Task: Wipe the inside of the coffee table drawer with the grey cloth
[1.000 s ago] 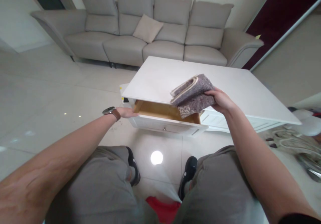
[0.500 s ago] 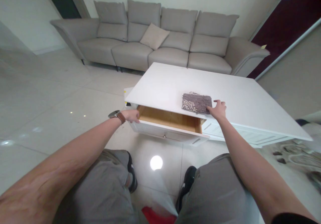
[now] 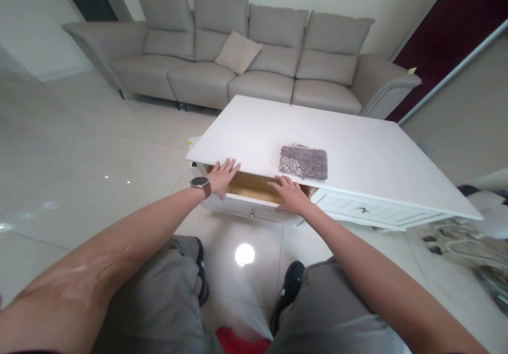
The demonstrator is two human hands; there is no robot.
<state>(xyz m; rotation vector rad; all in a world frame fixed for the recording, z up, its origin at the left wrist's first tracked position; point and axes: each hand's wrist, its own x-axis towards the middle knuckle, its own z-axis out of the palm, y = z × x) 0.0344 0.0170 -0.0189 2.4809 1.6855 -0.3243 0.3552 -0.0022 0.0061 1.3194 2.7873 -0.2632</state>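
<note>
A white coffee table (image 3: 349, 142) has one front drawer (image 3: 238, 206) pulled partly out, its bare wooden inside showing. My left hand (image 3: 223, 177), with a watch on the wrist, is spread over the drawer's left part, fingers reaching to the tabletop edge. Over the drawer's right part is my right hand (image 3: 291, 194), fingers apart, the palm by the drawer front's top edge. Neither hand holds anything. A folded grey-brown towel (image 3: 304, 162) with a cream pattern lies on the tabletop, just beyond my right hand.
A long grey sofa (image 3: 202, 87) with a beige cushion (image 3: 238, 52) stands behind the table. A second, closed drawer (image 3: 364, 210) is to the right. Something red (image 3: 242, 341) lies on the floor between my legs, and a patterned rug (image 3: 468, 243) is at far right.
My right hand has left the towel and moved left to the drawer. My left hand has opened and shifted right from the drawer's corner. The drawer sticks out less than before.
</note>
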